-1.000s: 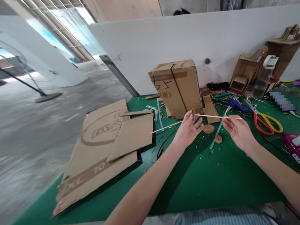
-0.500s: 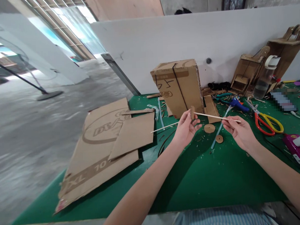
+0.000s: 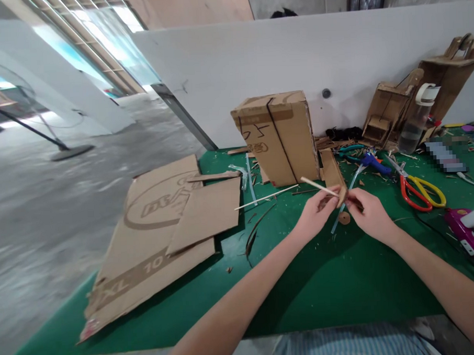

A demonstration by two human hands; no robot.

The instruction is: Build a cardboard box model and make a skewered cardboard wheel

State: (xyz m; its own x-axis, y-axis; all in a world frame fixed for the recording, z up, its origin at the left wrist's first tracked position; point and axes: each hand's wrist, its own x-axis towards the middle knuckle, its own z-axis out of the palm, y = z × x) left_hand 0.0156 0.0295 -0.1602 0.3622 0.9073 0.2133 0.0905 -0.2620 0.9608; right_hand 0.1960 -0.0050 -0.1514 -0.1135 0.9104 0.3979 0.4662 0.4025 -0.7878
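Over the middle of the green table my left hand [image 3: 316, 215] pinches a small cardboard disc [image 3: 343, 194], seen nearly edge-on. A thin wooden stick [image 3: 318, 186] sticks out from the disc to the upper left, past my left fingers. My right hand [image 3: 370, 212] is closed against the disc's right side, around the stick's other end, which its fingers hide. Just below the hands a smaller cardboard disc [image 3: 344, 218] with a centre hole lies on the table. A clear bluish glue stick [image 3: 335, 225] passes beside it, partly covered by the hands.
Large cardboard sheets [image 3: 153, 228] lie at left, with another wooden stick [image 3: 266, 197] beside them. A cardboard box [image 3: 278, 139] stands behind. Scissors [image 3: 422, 193], a blue-handled tool [image 3: 376, 164], a bottle [image 3: 417, 120], a phone [image 3: 445, 157] and a purple device [image 3: 467, 233] are at right.
My left hand has moved right with the disc, and the hands have come together. The stick, which reached from the disc to my right hand, now sticks out on the disc's left side.
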